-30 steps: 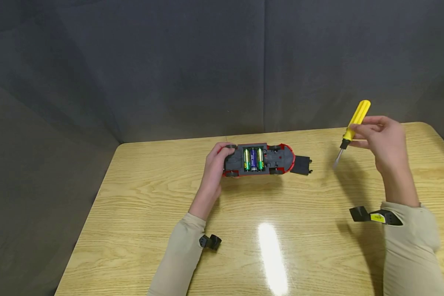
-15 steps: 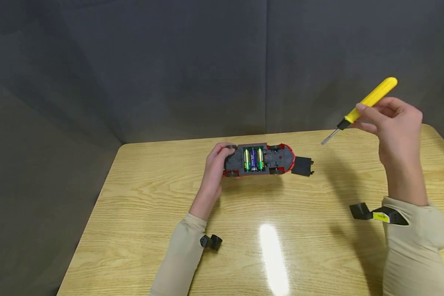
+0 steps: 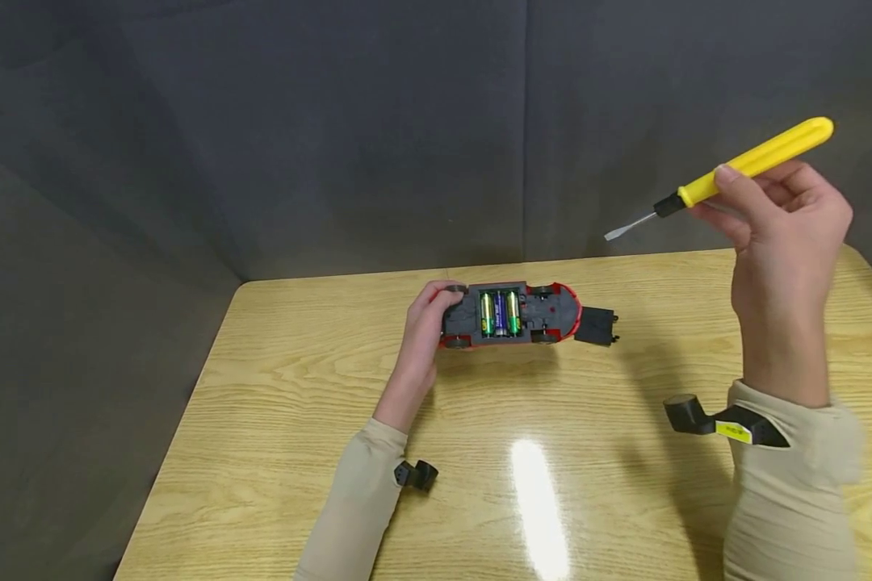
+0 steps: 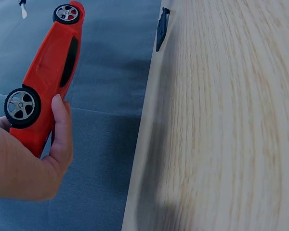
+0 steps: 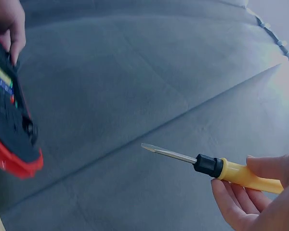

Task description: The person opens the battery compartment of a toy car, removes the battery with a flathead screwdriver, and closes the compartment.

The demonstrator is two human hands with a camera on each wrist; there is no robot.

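Note:
My left hand (image 3: 423, 327) grips one end of a red toy car (image 4: 50, 62), held with its dark underside up. In the head view its battery compartment is uncovered, showing two green-and-gold batteries (image 3: 487, 315) and a blue battery (image 3: 500, 313) between them. Off to the right, my right hand (image 3: 792, 218) pinches a flathead screwdriver (image 3: 756, 161) by its yellow handle. The metal blade (image 5: 168, 153) points left towards the car without touching it. A black battery cover (image 3: 594, 326) lies on the table just beyond the car's rounded end.
The wooden table (image 3: 298, 387) ends at a dark curtain (image 3: 378, 145) behind it. Another dark curtain (image 3: 80, 363) stands along the left side. Black wrist cameras (image 3: 416, 475) sit on both sleeves.
My right hand has risen up and away with the screwdriver, tilting it from steep to nearly level, blade to the left. The left hand and the toy car have hardly moved.

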